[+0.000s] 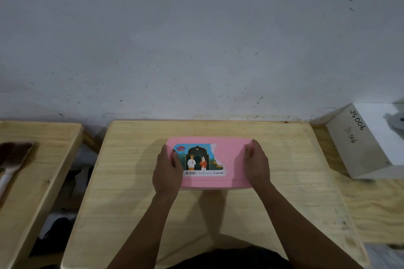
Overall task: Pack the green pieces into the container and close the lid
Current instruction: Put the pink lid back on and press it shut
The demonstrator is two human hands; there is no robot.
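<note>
A pink rectangular lid with a colourful printed sticker covers the container in the middle of the wooden table. The container body is hidden under the lid. My left hand lies over the lid's left end, thumb on top and fingers curled over the edge. My right hand grips the lid's right end the same way. No green pieces are in sight.
A white box marked "JS 006" stands at the right, by the wall. To the left is a second wooden table with a brush on it. A gap separates the two tables.
</note>
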